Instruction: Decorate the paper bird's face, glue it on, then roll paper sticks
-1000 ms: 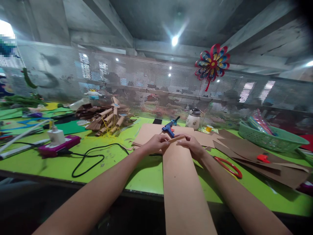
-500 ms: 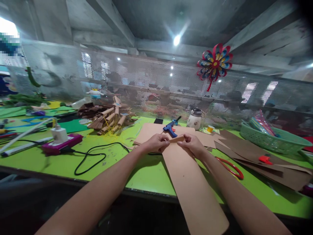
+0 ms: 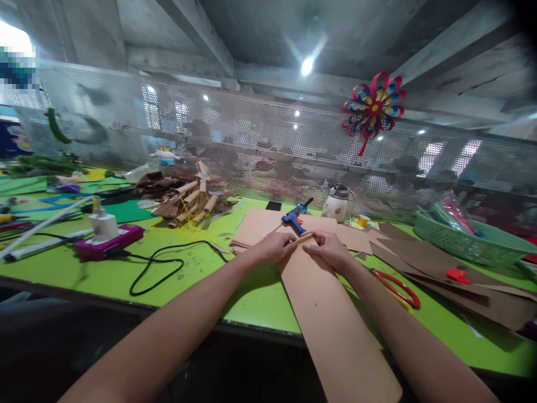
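A long tan paper strip (image 3: 335, 330) runs from the table's middle over its near edge toward me. My left hand (image 3: 272, 248) and my right hand (image 3: 329, 249) both pinch its far end, where the edge is folded or rolled up between the fingertips. The hands sit close together, almost touching. Behind them lies a stack of tan sheets (image 3: 260, 224) with a blue glue gun (image 3: 295, 217) on top.
Red-handled scissors (image 3: 396, 288) lie right of my right arm on brown sheets (image 3: 457, 285). A green basket (image 3: 470, 240) stands far right. A purple power strip (image 3: 107, 244) with a black cable (image 3: 163, 266) lies left, near rolled paper pieces (image 3: 188, 201). A mesh screen (image 3: 260, 140) closes the back.
The near end of the strip has swung to the right across the table edge. Both hands stay pinched on its far end, shifted very little.
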Available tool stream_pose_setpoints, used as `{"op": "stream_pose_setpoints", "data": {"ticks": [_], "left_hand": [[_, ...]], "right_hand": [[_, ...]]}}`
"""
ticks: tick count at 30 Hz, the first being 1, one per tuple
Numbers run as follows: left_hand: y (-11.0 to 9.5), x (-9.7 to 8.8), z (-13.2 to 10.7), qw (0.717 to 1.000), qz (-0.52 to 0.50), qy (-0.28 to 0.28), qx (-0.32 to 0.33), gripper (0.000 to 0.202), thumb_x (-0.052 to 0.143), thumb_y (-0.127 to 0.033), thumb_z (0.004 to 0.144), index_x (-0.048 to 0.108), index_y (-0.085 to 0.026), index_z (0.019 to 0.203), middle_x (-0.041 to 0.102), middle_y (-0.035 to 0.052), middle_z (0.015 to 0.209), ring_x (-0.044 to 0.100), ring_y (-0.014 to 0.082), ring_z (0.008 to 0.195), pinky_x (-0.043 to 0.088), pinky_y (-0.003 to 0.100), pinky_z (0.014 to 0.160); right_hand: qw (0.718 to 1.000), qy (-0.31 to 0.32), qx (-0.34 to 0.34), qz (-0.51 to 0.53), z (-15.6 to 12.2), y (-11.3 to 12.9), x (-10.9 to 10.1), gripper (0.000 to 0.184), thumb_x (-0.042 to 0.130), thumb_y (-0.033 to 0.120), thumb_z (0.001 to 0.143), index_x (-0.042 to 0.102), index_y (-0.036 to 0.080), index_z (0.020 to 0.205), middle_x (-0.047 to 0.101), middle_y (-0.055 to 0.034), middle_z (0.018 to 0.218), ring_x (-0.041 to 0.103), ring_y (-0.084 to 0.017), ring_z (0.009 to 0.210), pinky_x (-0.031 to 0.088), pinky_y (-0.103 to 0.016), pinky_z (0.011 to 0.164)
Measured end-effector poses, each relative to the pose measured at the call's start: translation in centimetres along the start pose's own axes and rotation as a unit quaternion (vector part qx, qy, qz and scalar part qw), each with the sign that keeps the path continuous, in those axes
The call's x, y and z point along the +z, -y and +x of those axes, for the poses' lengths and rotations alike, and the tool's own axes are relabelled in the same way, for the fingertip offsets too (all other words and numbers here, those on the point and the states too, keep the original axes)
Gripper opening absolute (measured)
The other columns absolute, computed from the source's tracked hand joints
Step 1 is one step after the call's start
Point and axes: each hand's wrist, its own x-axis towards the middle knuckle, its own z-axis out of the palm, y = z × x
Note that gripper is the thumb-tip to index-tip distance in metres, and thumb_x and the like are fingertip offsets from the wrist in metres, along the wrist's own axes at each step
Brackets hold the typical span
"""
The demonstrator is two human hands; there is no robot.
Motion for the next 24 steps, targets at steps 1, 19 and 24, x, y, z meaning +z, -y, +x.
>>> {"op": "stream_pose_setpoints", "data": {"ticks": [1, 19, 24], "left_hand": [[-0.1, 0.1, 0.0, 1.000, 0.015, -0.004, 0.000, 0.035, 0.035, -0.039, 0.086, 0.061, -0.016, 0.085, 0.060, 0.0047, 0.073, 0.050, 0.0151, 0.063, 0.033, 0.023, 0.055], [-0.5, 0.2, 0.1, 0.999, 0.009, -0.038, 0.003, 0.033, 0.033, -0.036, 0.088, 0.057, -0.015, 0.078, 0.055, 0.0020, 0.070, 0.046, 0.0128, 0.064, 0.035, 0.024, 0.062], [-0.3, 0.0, 0.2, 0.999, 0.023, -0.024, 0.007, 0.037, 0.029, -0.037, 0.089, 0.055, -0.014, 0.077, 0.053, 0.0022, 0.068, 0.044, 0.0124, 0.061, 0.034, 0.024, 0.060]], "right_hand": [[1.000, -0.004, -0.006, -0.015, 0.0, -0.1, 0.2, 0.036, 0.063, 0.024, 0.063, 0.061, 0.014, 0.097, 0.063, -0.0024, 0.076, 0.054, -0.014, 0.063, 0.041, -0.025, 0.059], [0.980, -0.100, -0.087, -0.148, -0.4, 0.6, 1.6, 0.044, 0.057, 0.030, 0.069, 0.055, 0.015, 0.110, 0.040, 0.0054, 0.053, 0.036, -0.009, 0.048, 0.031, -0.022, 0.046], [0.977, -0.085, -0.118, -0.156, -0.4, 0.5, 1.6, 0.042, 0.055, 0.032, 0.071, 0.056, 0.014, 0.110, 0.042, 0.0037, 0.054, 0.037, -0.010, 0.050, 0.031, -0.022, 0.047]]}}
